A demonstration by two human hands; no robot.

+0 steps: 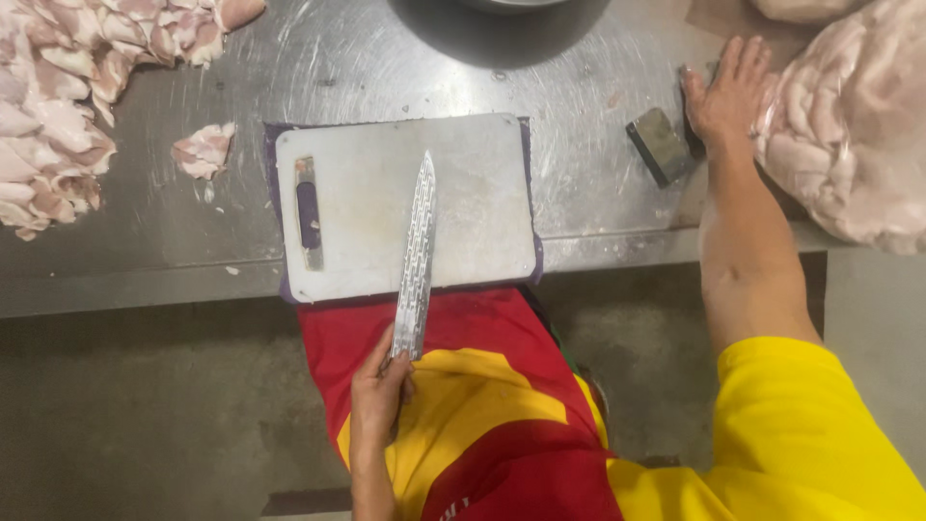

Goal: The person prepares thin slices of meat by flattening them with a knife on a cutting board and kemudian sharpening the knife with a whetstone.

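My left hand (378, 391) grips the handle of a long knife (417, 251) with a patterned blade. The blade lies over a white cutting board (482, 212), tip pointing away from me. My right hand (728, 92) reaches out to the far right, fingers spread flat on the steel table, touching the edge of a big mass of pale raw meat (854, 125). A dark rectangular block (661, 145), like a sharpening stone, lies just left of that hand.
The board rests on a purple cloth (281, 289) on a steel table (174, 241). A heap of cut meat pieces (58, 96) fills the far left, with one small piece (204, 150) near the board. A metal bowl's rim (502, 4) shows at the top.
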